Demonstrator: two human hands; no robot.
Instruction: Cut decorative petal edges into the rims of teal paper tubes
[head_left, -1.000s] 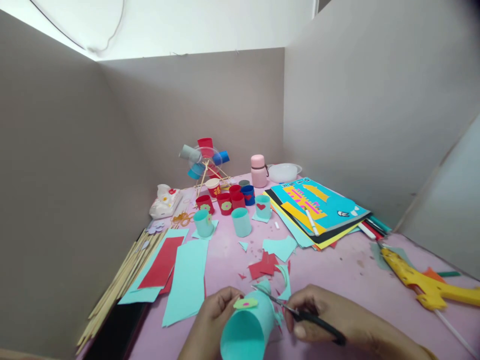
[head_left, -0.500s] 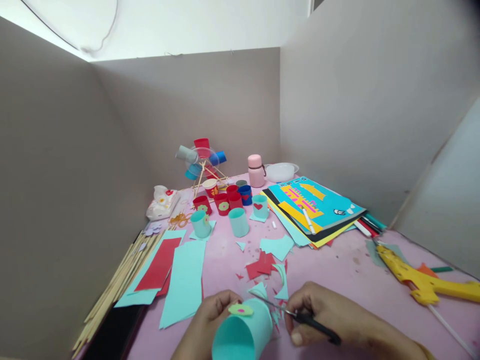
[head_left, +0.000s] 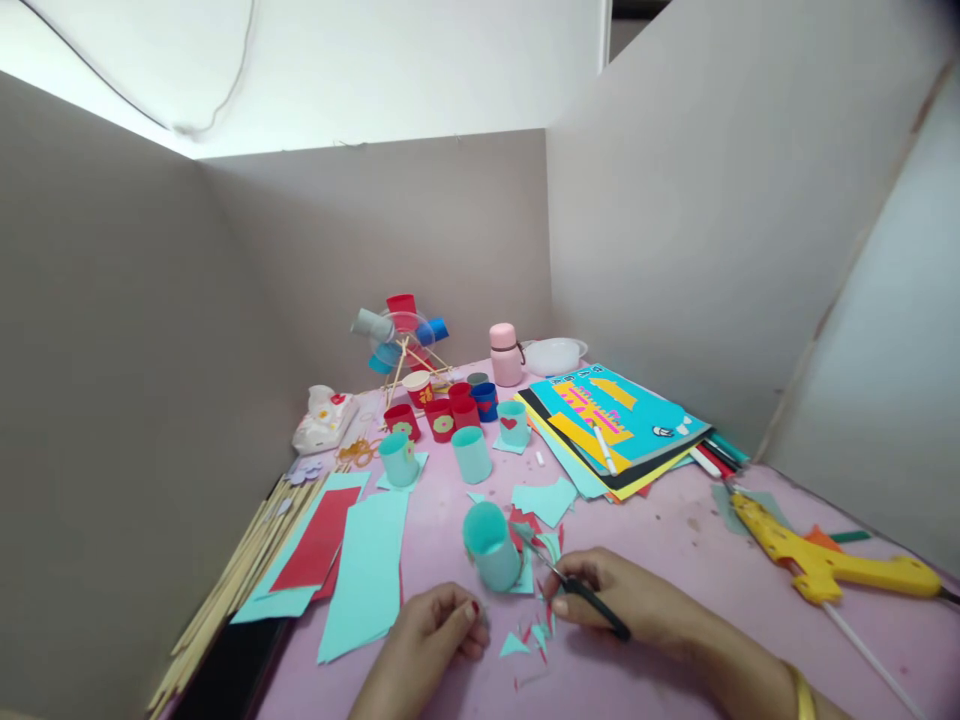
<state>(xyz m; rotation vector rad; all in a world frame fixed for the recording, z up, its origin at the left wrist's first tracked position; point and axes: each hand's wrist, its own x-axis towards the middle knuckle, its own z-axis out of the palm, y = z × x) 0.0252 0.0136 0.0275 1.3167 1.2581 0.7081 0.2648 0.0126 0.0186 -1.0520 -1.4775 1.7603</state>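
A pair of scissors with black handles [head_left: 596, 607] is gripped in my right hand [head_left: 626, 592]. Its blades point up and left beside a turquoise paper cup [head_left: 495, 555], which stands upright in front of my hands with its open top showing. My left hand [head_left: 442, 628] is apart from that cup, just nearer to me. Its fingers are curled together, and whatever is between them, if anything, is too small to name. Between both hands lie small turquoise paper scraps [head_left: 514, 645] and thin red bits.
Several decorated paper cups [head_left: 471, 455] stand farther back, before a paper-cup wheel [head_left: 403, 335] on sticks. Turquoise and red strips [head_left: 367, 570] lie left, along wooden sticks [head_left: 232, 580]. A yellow glue gun [head_left: 832, 565] and coloured sheets [head_left: 637, 420] are at right. A pink bottle [head_left: 505, 358] stands behind.
My left hand has let go of the turquoise cup, which now stands upright farther forward. My right hand, still holding the scissors, has shifted slightly left and away from me. The view has tilted up.
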